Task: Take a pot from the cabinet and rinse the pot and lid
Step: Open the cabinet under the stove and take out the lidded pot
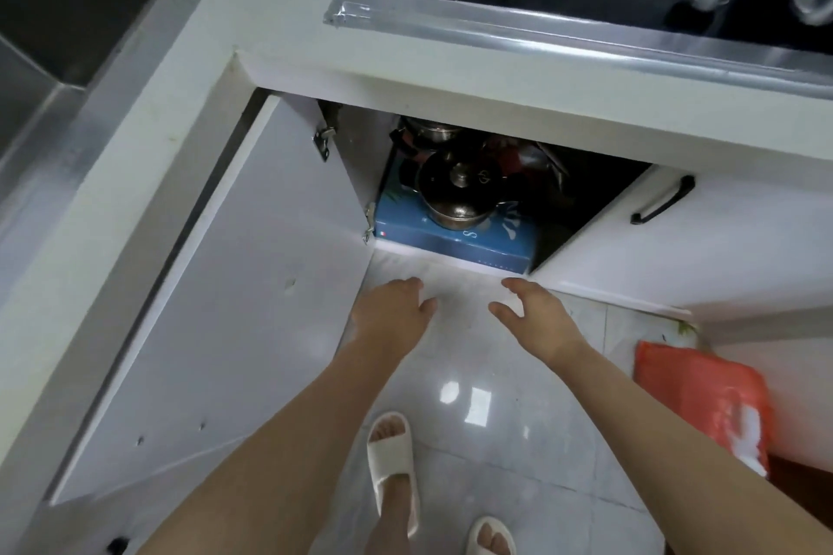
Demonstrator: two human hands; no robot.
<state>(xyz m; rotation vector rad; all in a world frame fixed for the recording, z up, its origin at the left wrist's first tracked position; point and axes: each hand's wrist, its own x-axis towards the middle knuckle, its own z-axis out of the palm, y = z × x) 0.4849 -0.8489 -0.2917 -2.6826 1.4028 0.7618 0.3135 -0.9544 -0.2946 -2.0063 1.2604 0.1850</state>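
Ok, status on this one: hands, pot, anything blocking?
Left hand and right hand open, empty, short of the cabinet. Lidded pot inside, sitting on a blue box. Left cabinet door open, path clear.

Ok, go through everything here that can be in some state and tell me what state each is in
Left cabinet door: swung wide open.
Right cabinet door: closed.
Pot: in the cabinet on a blue box, lid on.
Left hand: empty, fingers relaxed, short of the pot.
Right hand: empty, fingers spread.
Sink: no water visible.
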